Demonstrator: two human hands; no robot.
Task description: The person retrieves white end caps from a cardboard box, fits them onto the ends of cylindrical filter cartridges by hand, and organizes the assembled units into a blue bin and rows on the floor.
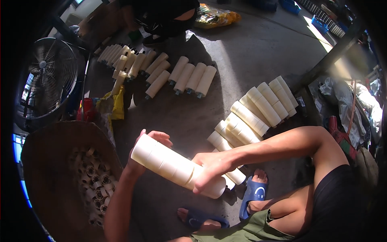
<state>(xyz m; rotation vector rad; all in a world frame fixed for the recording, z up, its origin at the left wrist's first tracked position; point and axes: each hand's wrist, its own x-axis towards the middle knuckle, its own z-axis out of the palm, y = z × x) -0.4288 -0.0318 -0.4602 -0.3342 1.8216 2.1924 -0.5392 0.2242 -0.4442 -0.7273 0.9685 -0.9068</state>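
A long column of cream tape rolls (165, 160) hangs tilted in front of me, its left end higher in the picture. My right hand (211, 166) is wrapped round its near right part. Behind the left end, my left hand (156, 138) cradles the column, with fingers showing along the far side and the palm hidden. Several similar roll columns (244, 117) lie side by side on the floor to the right, partly covered by my right forearm.
At lower left stands a brown carton (44, 161) with many small rolls (96, 181) inside. More columns (187, 76) lie farther off on the floor. A fan (46, 66) stands at left; a person (167, 18) crouches at the back. Blue slippers (254, 197) are on my feet.
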